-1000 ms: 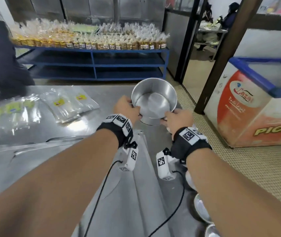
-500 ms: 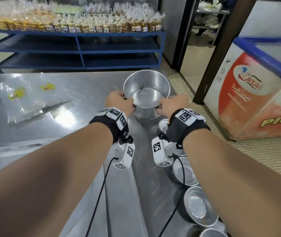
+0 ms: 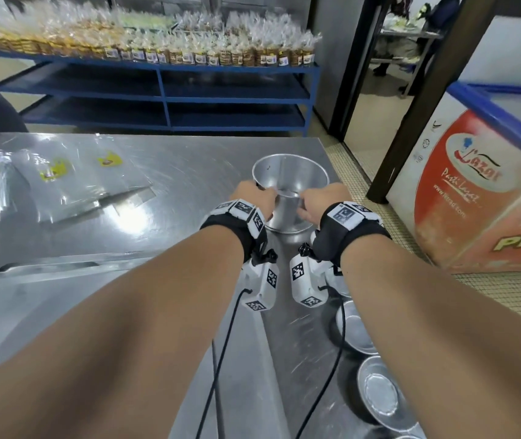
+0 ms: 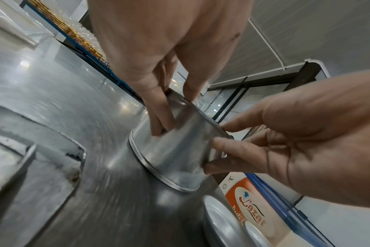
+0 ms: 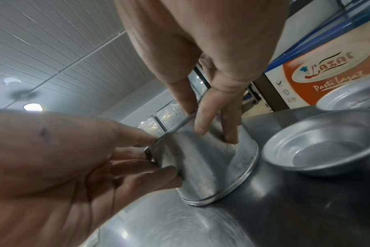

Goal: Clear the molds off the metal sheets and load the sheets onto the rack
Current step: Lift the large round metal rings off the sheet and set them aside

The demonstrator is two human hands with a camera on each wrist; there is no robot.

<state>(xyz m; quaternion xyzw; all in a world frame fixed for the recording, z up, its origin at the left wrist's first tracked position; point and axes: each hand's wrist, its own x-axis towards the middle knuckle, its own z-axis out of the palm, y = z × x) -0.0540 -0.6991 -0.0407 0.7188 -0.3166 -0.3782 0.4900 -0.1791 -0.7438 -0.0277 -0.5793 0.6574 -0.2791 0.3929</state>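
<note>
A deep round metal mold (image 3: pixel 287 172) stands upright on the steel table (image 3: pixel 189 172) near its far right corner. My left hand (image 3: pixel 254 196) pinches its rim on the left, thumb inside and fingers down the outer wall. My right hand (image 3: pixel 316 199) pinches the rim on the right the same way. The left wrist view shows my left hand (image 4: pixel 165 107) on the mold (image 4: pixel 180 160) and the right hand's fingers (image 4: pixel 228 147) against its wall. Up close in the right wrist view, my right hand (image 5: pixel 203 115) holds the mold (image 5: pixel 213 167).
Several shallow small molds (image 3: pixel 378 394) lie in a row on the table's right edge, one close to the deep mold (image 5: pixel 319 148). A flat metal sheet (image 3: pixel 47 299) lies front left. Clear packets (image 3: pixel 62 175) lie far left. A chest freezer (image 3: pixel 481 198) stands right of the table.
The deep mold, held tilted above the table a second ago, has come down and now stands on the table. Both hands stay on its rim.
</note>
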